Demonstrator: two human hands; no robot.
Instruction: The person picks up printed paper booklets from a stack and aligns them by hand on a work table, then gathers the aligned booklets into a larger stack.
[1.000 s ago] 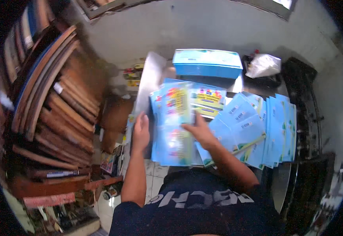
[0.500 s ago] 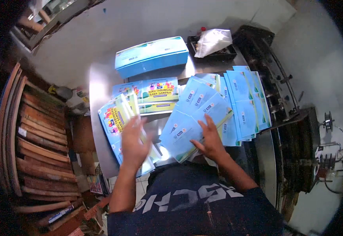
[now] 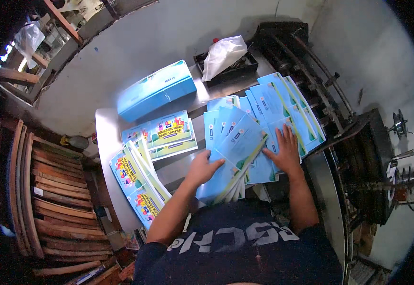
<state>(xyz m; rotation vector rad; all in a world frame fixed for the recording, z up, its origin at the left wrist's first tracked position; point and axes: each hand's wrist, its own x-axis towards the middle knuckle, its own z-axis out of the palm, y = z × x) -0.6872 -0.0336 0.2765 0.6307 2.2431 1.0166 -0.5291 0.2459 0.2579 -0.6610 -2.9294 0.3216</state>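
A fanned pile of light blue printed covers [image 3: 238, 142] lies in front of me, its layers askew. My left hand [image 3: 205, 169] is at the pile's left edge, thumb apart from the fingers and lying over the top cover; its fingertips are partly hidden. On the pile's right side my right hand [image 3: 285, 153] rests with fingers spread, touching the covers there. More blue covers [image 3: 276, 102] overlap beyond it. By my left forearm are covers with a colourful cartoon front [image 3: 138, 185], and similar cartoon-front covers [image 3: 169, 133] lie farther back.
At the back of the metal table [image 3: 107, 128] stands a tall block of stacked blue covers [image 3: 159, 90]. A black tray [image 3: 250, 66] holds a white plastic bag [image 3: 224, 57]. Dark machinery [image 3: 321, 76] borders the right side; wooden slats [image 3: 64, 194] stand at left.
My left hand has gone from the cartoon-front covers to the blue pile. My right hand has shifted right, its fingers now spread. The view has turned and shifted.
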